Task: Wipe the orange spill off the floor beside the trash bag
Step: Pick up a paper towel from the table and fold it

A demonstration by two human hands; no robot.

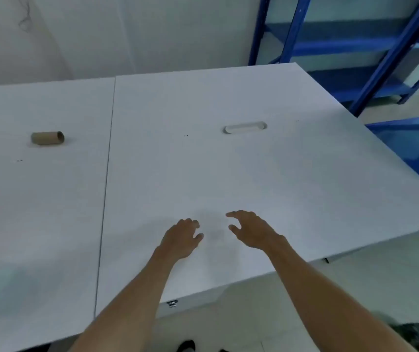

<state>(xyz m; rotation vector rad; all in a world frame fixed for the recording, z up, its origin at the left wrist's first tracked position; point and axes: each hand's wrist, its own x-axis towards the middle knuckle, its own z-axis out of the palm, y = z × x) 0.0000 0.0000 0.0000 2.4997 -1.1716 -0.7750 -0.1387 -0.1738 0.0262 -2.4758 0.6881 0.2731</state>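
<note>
Both my hands hover over a white table [228,168], a little apart from each other. My left hand [181,237] has its fingers loosely curled and holds nothing. My right hand [250,229] is spread with fingers apart and is empty too. A dark trash bag [416,335] shows partly at the bottom right corner, on the pale floor [355,283]. No orange spill and no cloth or paper is in view.
An empty brown cardboard tube [47,137] lies on the adjoining table at the left. A white oval cable slot [244,128] sits in the tabletop. Blue metal shelving [355,47] stands at the back right. White wall behind.
</note>
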